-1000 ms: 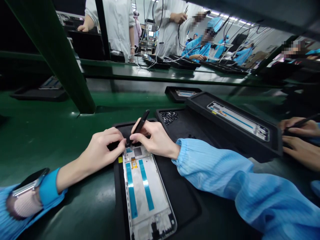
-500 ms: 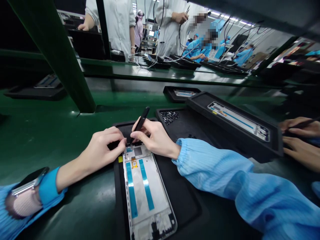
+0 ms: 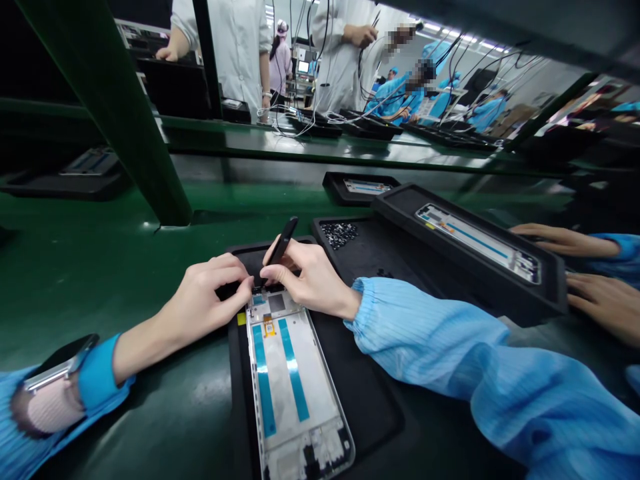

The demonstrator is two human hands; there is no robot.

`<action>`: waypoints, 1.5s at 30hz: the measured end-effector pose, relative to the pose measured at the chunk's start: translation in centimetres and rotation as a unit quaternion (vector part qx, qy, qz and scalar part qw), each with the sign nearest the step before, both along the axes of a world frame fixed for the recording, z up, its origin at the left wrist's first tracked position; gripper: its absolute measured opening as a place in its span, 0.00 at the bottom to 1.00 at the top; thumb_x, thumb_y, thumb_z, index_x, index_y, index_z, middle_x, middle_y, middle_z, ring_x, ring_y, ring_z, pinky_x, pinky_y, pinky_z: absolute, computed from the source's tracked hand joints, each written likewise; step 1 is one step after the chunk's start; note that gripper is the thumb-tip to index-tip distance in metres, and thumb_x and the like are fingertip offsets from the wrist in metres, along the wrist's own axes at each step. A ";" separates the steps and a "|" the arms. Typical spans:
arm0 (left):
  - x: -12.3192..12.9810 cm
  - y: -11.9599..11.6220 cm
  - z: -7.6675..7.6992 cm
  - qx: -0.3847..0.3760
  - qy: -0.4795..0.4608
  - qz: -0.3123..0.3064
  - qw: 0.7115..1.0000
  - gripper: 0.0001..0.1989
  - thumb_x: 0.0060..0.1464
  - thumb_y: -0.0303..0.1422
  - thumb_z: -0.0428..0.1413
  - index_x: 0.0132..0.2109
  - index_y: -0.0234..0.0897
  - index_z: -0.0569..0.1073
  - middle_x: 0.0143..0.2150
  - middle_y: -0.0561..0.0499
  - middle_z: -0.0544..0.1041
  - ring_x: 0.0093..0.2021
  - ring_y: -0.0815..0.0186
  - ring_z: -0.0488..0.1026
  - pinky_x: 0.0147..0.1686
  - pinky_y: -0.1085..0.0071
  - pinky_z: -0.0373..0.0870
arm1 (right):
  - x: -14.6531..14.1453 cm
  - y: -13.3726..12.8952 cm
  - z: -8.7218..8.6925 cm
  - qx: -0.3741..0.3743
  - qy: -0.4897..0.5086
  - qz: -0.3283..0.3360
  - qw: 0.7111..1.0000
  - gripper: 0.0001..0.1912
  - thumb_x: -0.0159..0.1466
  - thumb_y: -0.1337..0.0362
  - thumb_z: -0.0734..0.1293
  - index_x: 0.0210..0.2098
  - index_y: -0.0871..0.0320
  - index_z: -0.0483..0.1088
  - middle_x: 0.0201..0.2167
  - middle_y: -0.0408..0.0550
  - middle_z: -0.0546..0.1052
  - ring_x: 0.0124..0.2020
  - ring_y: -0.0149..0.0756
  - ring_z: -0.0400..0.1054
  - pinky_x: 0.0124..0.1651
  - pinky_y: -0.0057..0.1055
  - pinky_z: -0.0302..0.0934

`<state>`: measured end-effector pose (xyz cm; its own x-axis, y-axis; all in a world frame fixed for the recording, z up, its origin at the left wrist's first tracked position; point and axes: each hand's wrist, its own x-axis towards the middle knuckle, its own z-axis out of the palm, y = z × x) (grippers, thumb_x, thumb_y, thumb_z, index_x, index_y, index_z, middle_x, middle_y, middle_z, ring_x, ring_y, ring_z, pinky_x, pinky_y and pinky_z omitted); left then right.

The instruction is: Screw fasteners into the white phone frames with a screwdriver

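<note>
A silver phone frame with two blue strips lies in a black tray. Fingers of my left hand are pinched together at the frame's upper left corner; whatever they may hold is too small to name. My right hand grips a black pen-like tool, its lower end down at the frame's top edge, where my fingers hide the tip. A yellow tab sits beside the frame's upper left side.
Behind my right hand, a black tray holds small dark parts. Another tray with a phone frame rests at the right, near another person's hands. A green post rises at the left.
The other person's upper hand at the right has moved left to the tray's far edge, and the tray at the far left has shifted slightly left. My hands have barely moved.
</note>
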<state>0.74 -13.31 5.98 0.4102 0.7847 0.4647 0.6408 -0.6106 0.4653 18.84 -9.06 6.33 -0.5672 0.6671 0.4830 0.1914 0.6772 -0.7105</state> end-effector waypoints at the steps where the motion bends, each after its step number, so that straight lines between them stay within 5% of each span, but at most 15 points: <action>1: 0.0 0.0 0.0 0.000 0.000 0.000 1.000 0.11 0.55 0.28 0.49 0.27 0.32 0.72 0.28 0.50 0.73 0.30 0.70 0.69 0.31 0.74 0.65 | 0.0 0.0 0.0 0.009 0.000 0.000 1.000 0.04 0.60 0.67 0.63 0.30 0.61 0.64 0.26 0.43 0.71 0.26 0.29 0.68 0.32 0.26 0.63; 12: -0.2 0.2 0.1 0.000 -0.005 -0.008 1.000 0.12 0.56 0.30 0.50 0.26 0.33 0.72 0.28 0.50 0.74 0.32 0.67 0.71 0.33 0.73 0.66 | -0.5 -0.1 0.5 0.108 -0.052 0.065 0.991 0.03 0.61 0.69 0.62 0.30 0.61 0.66 0.28 0.44 0.73 0.30 0.30 0.68 0.34 0.25 0.61; 22: -0.1 0.0 0.4 -0.015 0.009 0.006 1.000 0.13 0.55 0.30 0.48 0.26 0.34 0.72 0.28 0.51 0.74 0.30 0.69 0.70 0.31 0.73 0.66 | 0.0 0.3 0.1 -0.051 0.008 -0.011 0.999 0.04 0.60 0.66 0.63 0.30 0.62 0.65 0.23 0.42 0.72 0.22 0.28 0.67 0.27 0.25 0.61; 35: 0.0 0.0 0.3 -0.002 0.011 -0.040 0.999 0.09 0.54 0.28 0.50 0.29 0.34 0.74 0.30 0.49 0.74 0.33 0.66 0.70 0.35 0.69 0.67 | 0.1 0.1 0.1 0.081 -0.033 0.022 0.996 0.04 0.60 0.69 0.63 0.28 0.61 0.66 0.28 0.44 0.73 0.30 0.30 0.69 0.34 0.26 0.62; 45: -0.2 -0.7 0.6 0.045 0.023 -0.027 0.998 0.09 0.55 0.29 0.49 0.29 0.37 0.71 0.29 0.49 0.73 0.32 0.65 0.69 0.32 0.69 0.68 | -0.1 0.3 -0.3 0.025 -0.018 -0.010 0.999 0.04 0.59 0.67 0.64 0.29 0.61 0.66 0.26 0.44 0.72 0.27 0.30 0.68 0.31 0.25 0.63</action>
